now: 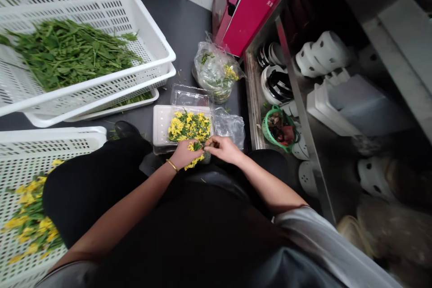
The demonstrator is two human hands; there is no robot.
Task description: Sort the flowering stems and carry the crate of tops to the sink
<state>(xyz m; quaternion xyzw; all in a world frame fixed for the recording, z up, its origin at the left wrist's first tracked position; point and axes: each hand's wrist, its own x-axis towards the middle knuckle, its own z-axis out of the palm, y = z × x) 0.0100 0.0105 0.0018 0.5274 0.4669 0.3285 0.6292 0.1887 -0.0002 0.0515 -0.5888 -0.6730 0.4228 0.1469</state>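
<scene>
My left hand (186,155) is closed around a small bunch of yellow-flowered greens (195,161), blossoms showing above and below the fingers. Beside it my right hand (222,149) has thumb and fingers pinched together near the bunch; what they hold, if anything, is too small to make out. Just beyond both hands, more yellow flowering greens (189,126) fill a clear plastic box, which rests on a white perforated basket (161,126). The box's transparent lid (191,96) tilts open on the far side.
Stacked white crates (148,31) at far left hold cut green stems (77,54). Another white crate (77,137) at near left contains yellow flowers (33,220). A plastic bag of greens (218,72) stands ahead. Metal shelving (303,135) along the right holds a green basket (270,130) and white containers.
</scene>
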